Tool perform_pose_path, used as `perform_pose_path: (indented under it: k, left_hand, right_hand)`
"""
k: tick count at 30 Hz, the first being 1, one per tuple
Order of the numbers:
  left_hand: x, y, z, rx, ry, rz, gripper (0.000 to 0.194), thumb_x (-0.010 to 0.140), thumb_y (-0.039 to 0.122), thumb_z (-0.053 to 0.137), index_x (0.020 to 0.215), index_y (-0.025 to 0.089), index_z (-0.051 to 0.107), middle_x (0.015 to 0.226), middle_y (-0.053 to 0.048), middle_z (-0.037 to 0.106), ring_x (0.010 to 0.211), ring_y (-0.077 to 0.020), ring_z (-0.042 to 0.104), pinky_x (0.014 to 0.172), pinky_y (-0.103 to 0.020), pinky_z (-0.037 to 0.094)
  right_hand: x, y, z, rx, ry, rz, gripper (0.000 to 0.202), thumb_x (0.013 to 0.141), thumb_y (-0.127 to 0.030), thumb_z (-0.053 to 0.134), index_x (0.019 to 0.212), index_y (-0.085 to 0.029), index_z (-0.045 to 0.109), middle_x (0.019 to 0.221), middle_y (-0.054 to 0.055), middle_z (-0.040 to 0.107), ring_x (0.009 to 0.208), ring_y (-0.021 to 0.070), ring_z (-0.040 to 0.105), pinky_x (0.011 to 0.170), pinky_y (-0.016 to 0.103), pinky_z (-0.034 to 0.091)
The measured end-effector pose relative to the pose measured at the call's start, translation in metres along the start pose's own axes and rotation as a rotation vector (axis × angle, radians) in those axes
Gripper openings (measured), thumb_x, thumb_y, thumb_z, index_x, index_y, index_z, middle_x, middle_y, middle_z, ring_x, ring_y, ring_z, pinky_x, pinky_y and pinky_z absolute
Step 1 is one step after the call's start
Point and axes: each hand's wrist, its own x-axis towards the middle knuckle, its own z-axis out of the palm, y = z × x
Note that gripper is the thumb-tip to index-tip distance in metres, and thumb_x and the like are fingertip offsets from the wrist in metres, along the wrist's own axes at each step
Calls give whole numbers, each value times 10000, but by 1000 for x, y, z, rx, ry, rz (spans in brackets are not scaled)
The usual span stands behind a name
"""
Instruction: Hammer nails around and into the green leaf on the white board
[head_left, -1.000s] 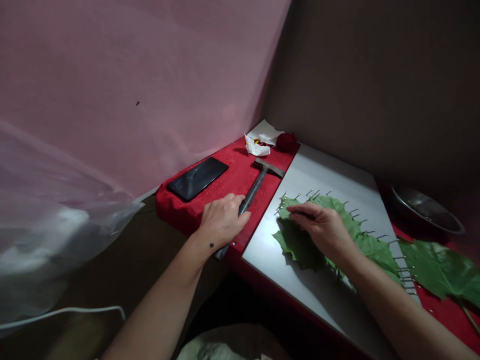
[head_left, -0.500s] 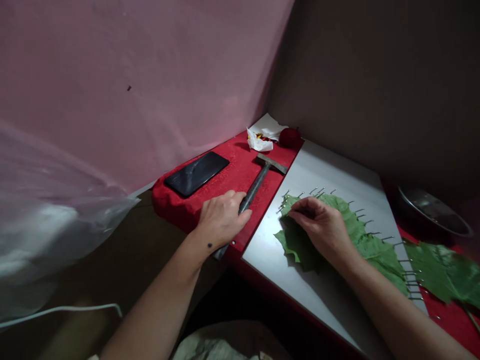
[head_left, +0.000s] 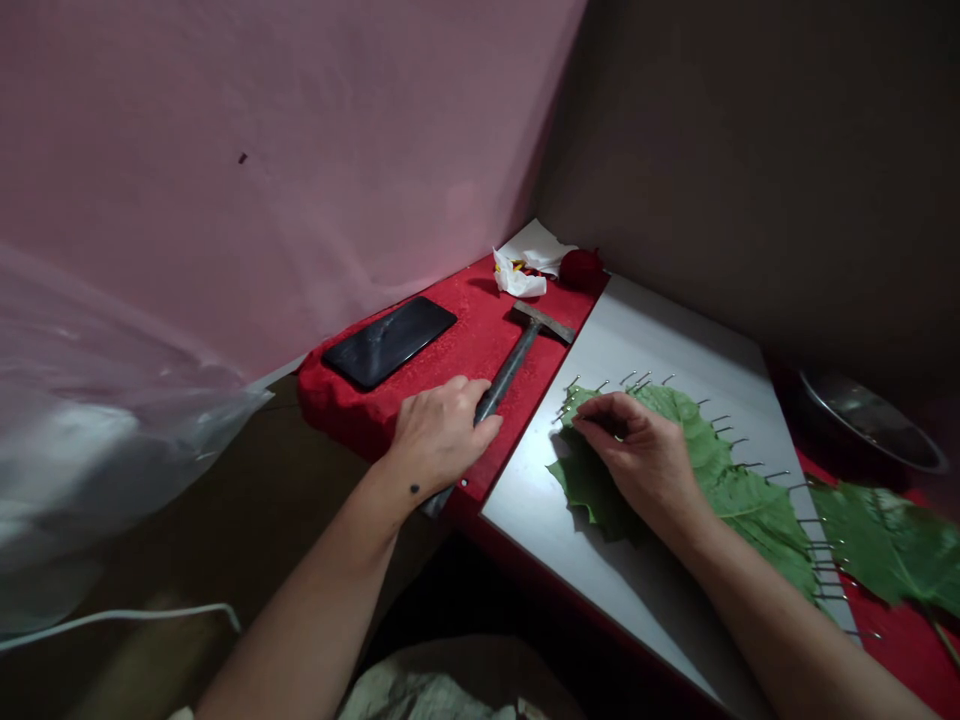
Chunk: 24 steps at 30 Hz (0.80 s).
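My left hand (head_left: 440, 430) is wrapped round the dark handle of a hammer (head_left: 510, 370), whose head lies on the red cloth beside the board. A large green leaf (head_left: 761, 510) lies on the white board (head_left: 637, 325), with several nails (head_left: 722, 420) standing along its outer edge. Over the leaf's left part, my right hand (head_left: 637, 440) has thumb and forefinger pinched together close to a cluster of nails. What sits between those fingertips is too small to make out. The hand and its shadow cover part of the leaf.
On the red cloth (head_left: 480, 300) lie a black phone (head_left: 390, 342), crumpled white paper (head_left: 521, 282) and a dark red round object (head_left: 581, 268). To the right are a metal bowl (head_left: 870, 420) and another green leaf (head_left: 896, 540). Clear plastic sheeting (head_left: 112, 440) hangs at left.
The view has shifted slightly. My left hand stays on the hammer, and my right hand keeps its pinch over the leaf with hardly any movement.
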Motion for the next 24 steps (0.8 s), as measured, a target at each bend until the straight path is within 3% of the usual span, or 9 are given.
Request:
perform_pose_path:
  k: [14, 24]
  left_hand:
    - [0, 0, 0, 3, 7, -7, 368, 834, 403, 508, 1166, 283, 612, 1034, -19, 688, 948, -274, 641, 708, -365, 469]
    - [0, 1, -1, -2, 4, -6, 358, 833, 390, 510, 1154, 274, 619, 1005, -20, 685, 919, -274, 644, 685, -370, 468]
  right_hand:
    - [1, 3, 5, -37, -4, -16, 77, 799, -302, 589, 801, -232, 620, 746, 13, 666, 672, 156, 606, 667, 302, 507]
    - [0, 3, 6, -19, -16, -61, 32, 801, -224, 585, 829, -226, 601, 769, 2, 653, 695, 139, 602, 671, 278, 478]
